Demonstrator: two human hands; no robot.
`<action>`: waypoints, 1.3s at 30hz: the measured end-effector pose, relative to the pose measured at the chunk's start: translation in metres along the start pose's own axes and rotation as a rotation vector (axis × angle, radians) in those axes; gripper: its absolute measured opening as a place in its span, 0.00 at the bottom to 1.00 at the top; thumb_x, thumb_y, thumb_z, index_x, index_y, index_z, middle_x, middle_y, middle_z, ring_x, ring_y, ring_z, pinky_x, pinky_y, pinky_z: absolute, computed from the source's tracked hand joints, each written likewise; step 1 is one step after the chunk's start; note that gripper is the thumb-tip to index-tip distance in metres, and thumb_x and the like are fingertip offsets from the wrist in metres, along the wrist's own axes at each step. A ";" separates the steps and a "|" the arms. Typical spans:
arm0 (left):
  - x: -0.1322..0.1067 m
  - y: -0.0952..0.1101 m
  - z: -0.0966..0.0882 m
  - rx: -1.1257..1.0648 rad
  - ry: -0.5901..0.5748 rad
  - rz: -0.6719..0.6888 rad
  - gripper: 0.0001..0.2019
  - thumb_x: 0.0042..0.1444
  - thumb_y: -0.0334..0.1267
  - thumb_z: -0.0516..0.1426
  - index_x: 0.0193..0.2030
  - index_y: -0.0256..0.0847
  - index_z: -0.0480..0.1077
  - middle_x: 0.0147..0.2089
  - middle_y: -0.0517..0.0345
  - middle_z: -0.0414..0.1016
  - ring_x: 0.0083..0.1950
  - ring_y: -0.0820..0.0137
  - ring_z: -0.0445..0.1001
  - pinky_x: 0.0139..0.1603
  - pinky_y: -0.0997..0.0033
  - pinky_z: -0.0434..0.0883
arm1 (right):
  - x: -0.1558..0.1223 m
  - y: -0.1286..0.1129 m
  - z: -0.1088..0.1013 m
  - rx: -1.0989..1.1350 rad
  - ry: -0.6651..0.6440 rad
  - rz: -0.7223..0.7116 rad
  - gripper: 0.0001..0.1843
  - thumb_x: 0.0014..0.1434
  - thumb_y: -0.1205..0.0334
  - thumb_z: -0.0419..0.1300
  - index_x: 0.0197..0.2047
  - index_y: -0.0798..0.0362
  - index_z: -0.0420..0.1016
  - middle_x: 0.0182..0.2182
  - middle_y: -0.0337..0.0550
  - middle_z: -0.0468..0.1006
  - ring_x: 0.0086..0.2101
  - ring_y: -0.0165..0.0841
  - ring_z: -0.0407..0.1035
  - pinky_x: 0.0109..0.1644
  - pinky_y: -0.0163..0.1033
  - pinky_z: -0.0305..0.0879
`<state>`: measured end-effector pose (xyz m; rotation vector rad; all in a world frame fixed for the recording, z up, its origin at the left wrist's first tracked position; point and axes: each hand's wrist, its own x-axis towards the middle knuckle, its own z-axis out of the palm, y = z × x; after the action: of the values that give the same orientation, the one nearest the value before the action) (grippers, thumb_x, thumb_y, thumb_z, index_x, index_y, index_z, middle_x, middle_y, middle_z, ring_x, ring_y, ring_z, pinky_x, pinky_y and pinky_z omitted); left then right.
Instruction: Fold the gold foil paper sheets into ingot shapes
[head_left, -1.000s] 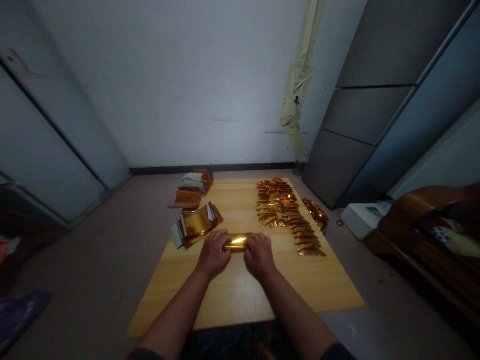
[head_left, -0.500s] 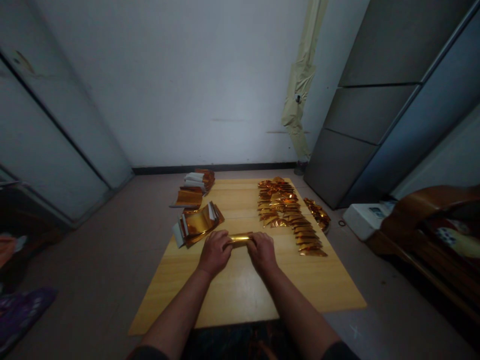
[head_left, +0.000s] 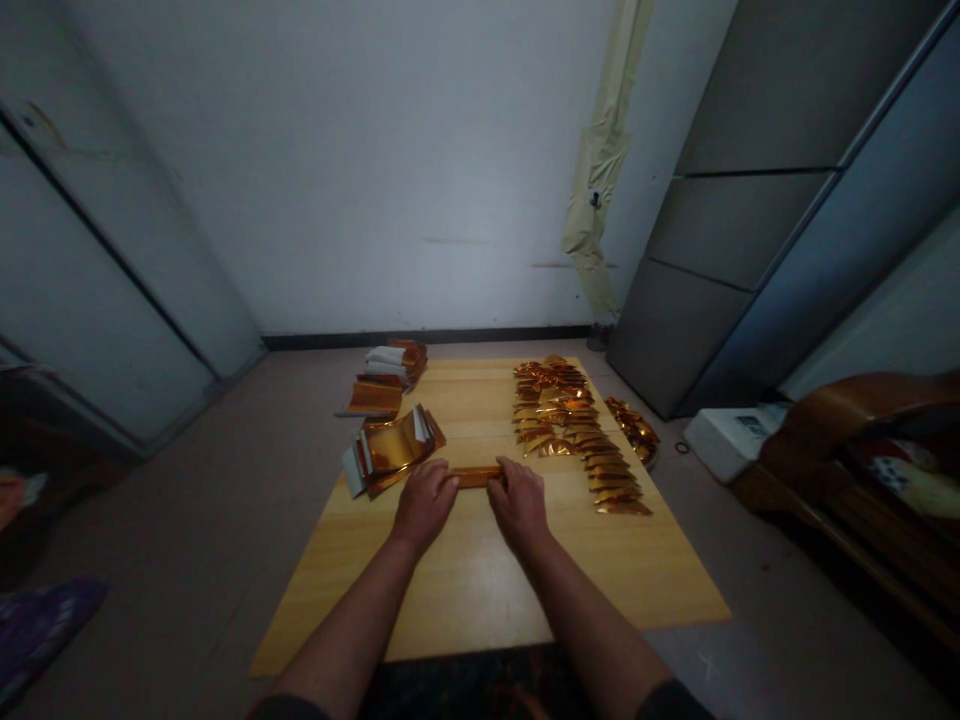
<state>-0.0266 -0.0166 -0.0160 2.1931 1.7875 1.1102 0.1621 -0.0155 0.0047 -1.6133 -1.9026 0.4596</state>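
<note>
A narrow folded strip of gold foil paper lies on the wooden board between my two hands. My left hand presses its left end with curled fingers. My right hand holds down its right end the same way. Both hands rest on the board. A loose stack of flat gold foil sheets sits just beyond my left hand. A long row of folded gold pieces runs along the board's right side, beyond my right hand.
More foil stacks lie at the board's far left. A small heap of gold pieces sits off the right edge on the floor. A grey cabinet and a white box stand to the right, with wooden furniture beyond.
The foil piece between my hands has been folded narrower and flatter, and it lies a little farther from me. Both hands shifted slightly forward with it.
</note>
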 end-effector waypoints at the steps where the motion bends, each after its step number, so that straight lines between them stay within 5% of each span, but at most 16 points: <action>1: 0.001 0.001 0.000 0.018 -0.009 -0.005 0.11 0.60 0.41 0.51 0.36 0.42 0.73 0.45 0.51 0.76 0.48 0.62 0.72 0.51 0.59 0.70 | 0.000 -0.001 -0.001 -0.011 -0.003 0.002 0.21 0.62 0.62 0.54 0.57 0.54 0.70 0.48 0.48 0.78 0.48 0.40 0.68 0.54 0.43 0.53; 20: 0.001 0.007 -0.002 0.072 -0.046 -0.042 0.05 0.53 0.35 0.55 0.28 0.43 0.63 0.44 0.52 0.73 0.46 0.61 0.69 0.48 0.60 0.68 | 0.009 -0.003 0.003 -0.130 -0.005 0.013 0.18 0.64 0.60 0.54 0.55 0.54 0.71 0.46 0.50 0.79 0.46 0.40 0.69 0.50 0.42 0.53; 27: -0.002 0.004 -0.001 -0.013 0.001 -0.035 0.07 0.47 0.27 0.54 0.32 0.44 0.64 0.43 0.54 0.73 0.48 0.62 0.69 0.49 0.62 0.68 | 0.005 0.004 0.002 0.054 0.074 -0.030 0.11 0.57 0.68 0.55 0.40 0.50 0.77 0.39 0.42 0.80 0.42 0.36 0.69 0.48 0.39 0.53; 39: 0.000 0.008 -0.004 -0.007 0.003 -0.016 0.03 0.54 0.38 0.55 0.31 0.42 0.67 0.42 0.53 0.73 0.46 0.62 0.70 0.50 0.61 0.69 | 0.004 0.001 -0.001 0.016 0.053 -0.053 0.12 0.54 0.68 0.56 0.39 0.50 0.78 0.38 0.41 0.79 0.42 0.34 0.68 0.48 0.38 0.52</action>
<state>-0.0226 -0.0208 -0.0093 2.1708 1.7958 1.1153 0.1628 -0.0120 0.0058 -1.5456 -1.8926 0.4051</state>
